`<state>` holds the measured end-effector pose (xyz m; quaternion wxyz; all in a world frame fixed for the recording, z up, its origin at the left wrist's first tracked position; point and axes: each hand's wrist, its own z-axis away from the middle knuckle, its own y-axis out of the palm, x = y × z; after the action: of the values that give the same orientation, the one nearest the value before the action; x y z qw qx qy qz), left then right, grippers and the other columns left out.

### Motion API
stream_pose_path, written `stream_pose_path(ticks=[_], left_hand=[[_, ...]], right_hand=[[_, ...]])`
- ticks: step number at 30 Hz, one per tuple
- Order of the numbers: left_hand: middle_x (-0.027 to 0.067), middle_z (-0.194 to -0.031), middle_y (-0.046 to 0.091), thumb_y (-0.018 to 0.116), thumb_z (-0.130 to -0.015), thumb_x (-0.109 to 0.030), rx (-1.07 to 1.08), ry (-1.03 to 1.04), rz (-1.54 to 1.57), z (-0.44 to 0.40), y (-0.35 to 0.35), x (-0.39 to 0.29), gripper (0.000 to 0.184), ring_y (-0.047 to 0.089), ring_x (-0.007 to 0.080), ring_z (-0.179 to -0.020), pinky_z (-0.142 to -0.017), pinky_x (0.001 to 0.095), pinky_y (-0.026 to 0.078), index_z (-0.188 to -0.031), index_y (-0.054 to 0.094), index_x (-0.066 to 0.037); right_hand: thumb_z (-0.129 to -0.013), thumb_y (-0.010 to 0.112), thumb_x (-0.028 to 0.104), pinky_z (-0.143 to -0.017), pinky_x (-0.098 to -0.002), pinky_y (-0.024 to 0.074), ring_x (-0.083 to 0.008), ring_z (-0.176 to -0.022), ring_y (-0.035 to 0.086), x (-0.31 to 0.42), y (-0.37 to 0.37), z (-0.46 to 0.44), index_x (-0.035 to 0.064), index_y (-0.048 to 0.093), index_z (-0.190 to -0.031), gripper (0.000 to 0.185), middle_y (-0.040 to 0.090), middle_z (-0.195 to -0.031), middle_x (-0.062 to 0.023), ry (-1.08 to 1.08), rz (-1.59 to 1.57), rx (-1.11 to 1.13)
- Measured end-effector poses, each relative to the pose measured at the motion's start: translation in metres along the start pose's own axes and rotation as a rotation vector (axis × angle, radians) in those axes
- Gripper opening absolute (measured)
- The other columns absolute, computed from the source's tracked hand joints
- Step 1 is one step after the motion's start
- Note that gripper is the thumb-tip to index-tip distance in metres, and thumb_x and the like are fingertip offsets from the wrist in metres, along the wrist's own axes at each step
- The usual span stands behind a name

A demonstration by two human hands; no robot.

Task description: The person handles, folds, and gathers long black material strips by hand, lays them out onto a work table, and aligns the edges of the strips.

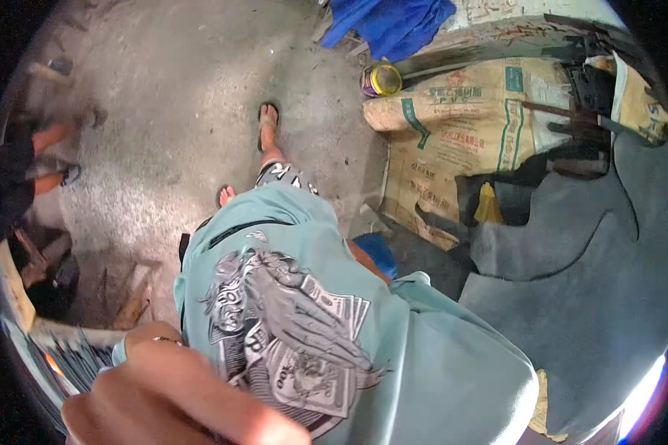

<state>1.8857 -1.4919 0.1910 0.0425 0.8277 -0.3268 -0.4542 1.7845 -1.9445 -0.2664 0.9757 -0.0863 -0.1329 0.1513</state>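
My left hand is raised close to the camera at the lower left, with a thin bracelet on its wrist. Its fingers look curled, one digit reaches toward the bottom edge, and the fingertips are cut off or blurred. Whatever it may hold is hidden. Below it I see my light green shirt with a grey print of hands and banknotes. A strip of my right forearm shows beside the shirt, near a blue item; my right hand itself is out of sight.
Dark grey sheets lie at the right, beside printed PVC sacks. A yellow-rimmed tub stands by blue cloth on the concrete floor. Another person's legs show at the left, above dark stacked strips.
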Motion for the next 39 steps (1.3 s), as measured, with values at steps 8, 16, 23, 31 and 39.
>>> stream_pose_path(ticks=[8,16,23,31,39], left_hand=[[0.0038,-0.06,0.055,0.061,-0.08,-0.002,0.116,-0.019,0.008,-0.136,-0.135,0.062,0.011,0.048,0.016,-0.048,-0.051,0.0321,0.051,-0.071,0.057,-0.006],[0.0009,-0.057,0.052,0.064,-0.075,0.0,-0.194,0.352,-0.093,-0.251,-0.237,0.083,0.01,0.044,0.0143,-0.048,-0.051,0.0309,0.05,-0.073,0.057,-0.006],[0.0159,-0.061,0.061,0.056,-0.088,0.003,-0.199,0.529,-0.31,-0.278,-0.412,0.057,0.027,0.054,0.0217,-0.045,-0.045,0.0353,0.05,-0.061,0.053,-0.002],[0.01,-0.06,0.058,0.063,-0.088,-0.002,-0.052,0.438,-0.263,-0.357,-0.626,-0.013,0.015,0.051,0.0196,-0.047,-0.043,0.0335,0.047,-0.073,0.061,-0.002],[0.0169,-0.068,0.06,0.072,-0.08,0.002,0.294,0.12,-0.07,-0.417,-0.835,-0.045,0.01,0.054,0.0221,-0.052,-0.046,0.0362,0.045,-0.074,0.064,0.004]], right_hand=[[-0.097,0.056,0.026,-0.058,-0.0373,0.0546,-0.0193,-0.065,0.065,0.312,-0.021,-0.103,0.004,0.067,-0.106,0.026,0.067,-0.078,-0.007,-0.137,0.175,0.027],[-0.098,0.056,0.027,-0.057,-0.0333,0.055,-0.0194,-0.07,0.07,0.661,-0.039,-0.157,0.0024,0.069,-0.106,0.029,0.072,-0.089,-0.0091,-0.419,0.55,-0.036],[-0.1,0.058,0.027,-0.052,-0.0304,0.0553,-0.0184,-0.069,0.072,0.839,0.095,-0.208,0.0005,0.067,-0.116,0.032,0.074,-0.091,-0.0095,-0.491,0.494,0.086],[-0.095,0.059,0.021,-0.061,-0.0302,0.0506,-0.016,-0.073,0.065,0.922,0.242,-0.191,0.0051,0.068,-0.109,0.023,0.07,-0.089,-0.0053,-0.419,0.661,0.294],[-0.092,0.06,0.018,-0.06,-0.0314,0.049,-0.0152,-0.07,0.063,1.064,0.427,-0.2,0.0056,0.068,-0.103,0.018,0.067,-0.082,-0.0038,-0.418,0.503,0.287]])
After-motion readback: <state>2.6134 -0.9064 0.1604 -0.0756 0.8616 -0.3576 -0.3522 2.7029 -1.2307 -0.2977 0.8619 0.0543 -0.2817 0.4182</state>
